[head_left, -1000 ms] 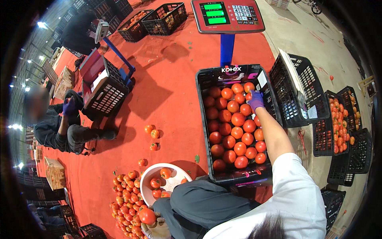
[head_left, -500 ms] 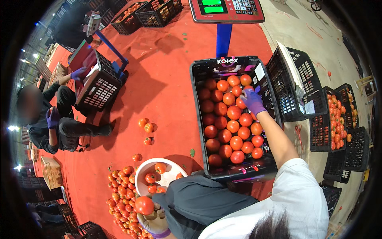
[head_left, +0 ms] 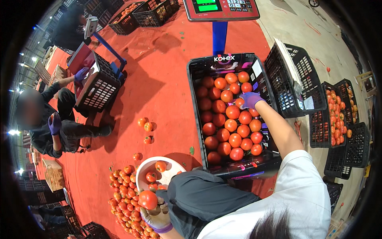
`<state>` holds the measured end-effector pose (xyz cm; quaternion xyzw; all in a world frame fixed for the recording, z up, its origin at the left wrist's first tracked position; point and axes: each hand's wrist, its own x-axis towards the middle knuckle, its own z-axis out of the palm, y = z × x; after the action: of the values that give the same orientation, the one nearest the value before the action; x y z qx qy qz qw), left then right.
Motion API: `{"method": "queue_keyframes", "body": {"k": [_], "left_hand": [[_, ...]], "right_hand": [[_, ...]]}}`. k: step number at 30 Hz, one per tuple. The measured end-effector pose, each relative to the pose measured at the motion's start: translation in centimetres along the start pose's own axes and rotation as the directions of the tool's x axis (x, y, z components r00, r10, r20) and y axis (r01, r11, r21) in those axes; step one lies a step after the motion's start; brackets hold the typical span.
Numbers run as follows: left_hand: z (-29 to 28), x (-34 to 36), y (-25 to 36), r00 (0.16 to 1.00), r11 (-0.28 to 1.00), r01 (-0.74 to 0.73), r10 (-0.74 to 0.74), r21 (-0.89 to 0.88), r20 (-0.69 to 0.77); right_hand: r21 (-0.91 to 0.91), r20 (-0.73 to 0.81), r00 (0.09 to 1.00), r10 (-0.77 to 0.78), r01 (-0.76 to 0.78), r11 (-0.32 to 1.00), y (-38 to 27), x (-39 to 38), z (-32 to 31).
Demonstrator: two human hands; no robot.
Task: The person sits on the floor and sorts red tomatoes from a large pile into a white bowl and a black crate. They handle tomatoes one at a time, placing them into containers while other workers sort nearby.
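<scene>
From my remote seat I count two gloved hands at work. The left hand [head_left: 157, 218], in a pale glove with a purple cuff, is curled around one large tomato [head_left: 148, 200], holding it beside the bowl. The right hand [head_left: 251, 100], in a purple glove, reaches into the black crate [head_left: 230, 171], its fingers bent over a single small tomato [head_left: 239, 102] — I can't tell whether they grip it or only touch it.

I make it about thirty tomatoes in that crate, though the shaded left column is hard to count. One white bowl [head_left: 173, 163] sits near the knee with at least four tomatoes in it. Left of it lies one pile [head_left: 127, 199], too crowded to number, with one tomato [head_left: 137, 156] just above it. Three more [head_left: 147, 127] lie together on the red mat [head_left: 171, 99], well apart from the crate.

One scale [head_left: 221, 16] stands behind the crate on a blue post. At the right I see two crates of tomatoes [head_left: 338, 115]; at the left, one seated co-worker [head_left: 43, 123] beside a second scale [head_left: 90, 27].
</scene>
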<state>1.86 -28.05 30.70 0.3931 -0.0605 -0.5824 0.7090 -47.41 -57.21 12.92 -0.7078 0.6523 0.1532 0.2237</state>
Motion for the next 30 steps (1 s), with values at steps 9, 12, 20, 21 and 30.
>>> {"method": "queue_keyframes", "body": {"k": [9, 12, 20, 21, 30], "left_hand": [[0.6, -0.2, -0.6, 0.999, 0.999, 0.029, -0.028, 0.039, -0.036], [0.8, -0.3, -0.4, 1.0, 0.997, 0.006, -0.006, 0.079, 0.003], [0.4, 0.3, -0.7, 0.998, 0.999, 0.006, -0.009, 0.054, 0.056], [0.8, 0.4, -0.9, 0.996, 0.998, 0.006, -0.011, 0.055, 0.091], [12.8, 8.0, -3.6, 0.924, 0.719, -0.068, -0.215, 0.691, 0.315]], "right_hand": [[-0.013, -0.552, 0.804, -0.222, 0.258, 0.966, 2.3, 6.2, 3.0], [0.108, -0.312, 0.941, -0.127, 0.168, 0.98, 1.8, 7.8, 2.3], [0.039, -0.125, 0.979, -0.162, 0.168, 0.985, 2.7, 5.6, -0.6], [-0.015, -0.17, 0.967, -0.189, 0.189, 0.982, 3.0, 5.1, -0.8], [0.008, -0.512, 0.83, -0.222, 0.263, 0.965, -3.2, 3.2, 2.0]]}}
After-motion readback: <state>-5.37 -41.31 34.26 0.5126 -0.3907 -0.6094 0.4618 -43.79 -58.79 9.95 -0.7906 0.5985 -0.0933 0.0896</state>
